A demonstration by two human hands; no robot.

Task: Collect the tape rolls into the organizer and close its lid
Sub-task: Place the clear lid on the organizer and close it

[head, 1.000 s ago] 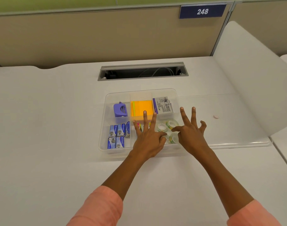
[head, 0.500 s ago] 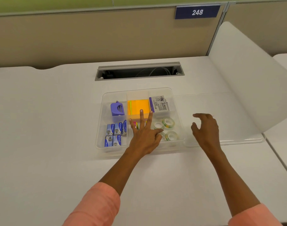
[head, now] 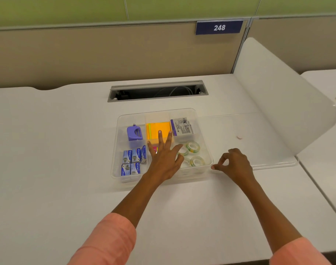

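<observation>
right hand [head: 235, 165] moved off organizer [head: 205, 170], fingers curled, empty | left hand [head: 163, 159] spread | tape rolls [head: 193, 146]: 4 | lid [head: 262, 150] open

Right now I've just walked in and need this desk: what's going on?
A person is packing a clear organizer. The tape rolls sit in its near right compartment. The left hand lies flat over the middle; the right hand is at the near right corner, holding nothing. The lid lies open to the right, not yet closed.
</observation>
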